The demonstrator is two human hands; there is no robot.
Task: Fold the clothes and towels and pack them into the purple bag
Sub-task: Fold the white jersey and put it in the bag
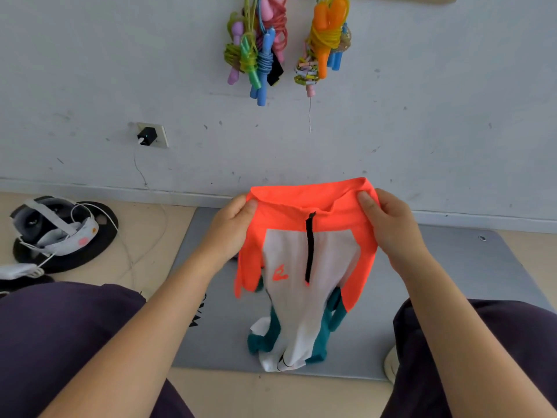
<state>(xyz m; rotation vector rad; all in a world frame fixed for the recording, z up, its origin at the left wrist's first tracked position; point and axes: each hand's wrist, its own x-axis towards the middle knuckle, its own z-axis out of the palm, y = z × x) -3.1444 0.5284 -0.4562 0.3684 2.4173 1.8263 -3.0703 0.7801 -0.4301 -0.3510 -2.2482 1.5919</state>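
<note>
**Orange top held up by its shoulders**

Both forearms reach out over my knees in dark purple trousers (60, 342). My left hand (233, 220) pinches the left upper corner of the orange, white and teal top (307, 267), thumb on the front of the cloth, fingers curled behind it. My right hand (388, 227) grips the opposite upper corner the same way, thumb pressed on the orange band near the collar. Between my hands the top hangs spread, front toward me, a short black zip (309, 245) running down from the neck and a small orange logo on the white panel. Its lower end, white with teal sleeves, is bunched on the grey mat (452, 282) beneath.

Left of the mat, on the pale floor, a headset with a white strap (54, 227) rests on a black round base, white cables trailing to a charger in the wall socket (149, 135). Coloured skipping ropes (259, 49) hang on the wall above. I see no purple bag.
</note>
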